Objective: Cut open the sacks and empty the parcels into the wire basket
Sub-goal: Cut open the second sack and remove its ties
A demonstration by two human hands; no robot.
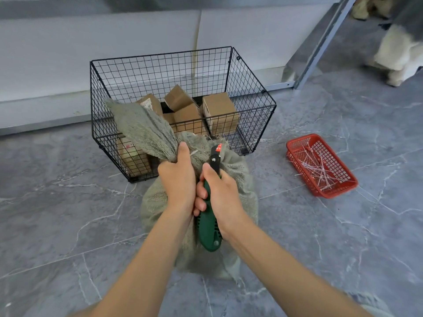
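1. The sack (pixel 242 177) stood upright on the grey marbled floor (pixel 68 202), right against the near wall of the wire basket (pixel 248 76). It was coarse grey-green woven cloth with a bulging body. Its gathered neck flared out above the grip and leaned over the basket's near rim.
2. A pale tie (pixel 194 153) appeared to cinch the neck just beyond the thumb. I judged this to be the cutting target.
3. The left hand (pixel 177 177) was clenched around the bunched neck, probably to hold the cloth taut and steady the sack.
4. The right hand (pixel 222 195) was wrapped around the green ribbed handle of the knife (pixel 208 227), thumb laid forward. The black head with its red-marked tip pointed away from the body, close beside the tie. I could not tell whether the blade touched it.
5. The basket was black square mesh, open-topped, set near the wall. It held several brown cardboard parcels (pixel 219 110), boxy and jumbled.
6. A red perforated plastic tray (pixel 343 188) lay well apart on the right. It held thin white strips (pixel 318 165), likely spent ties kept out of the way.
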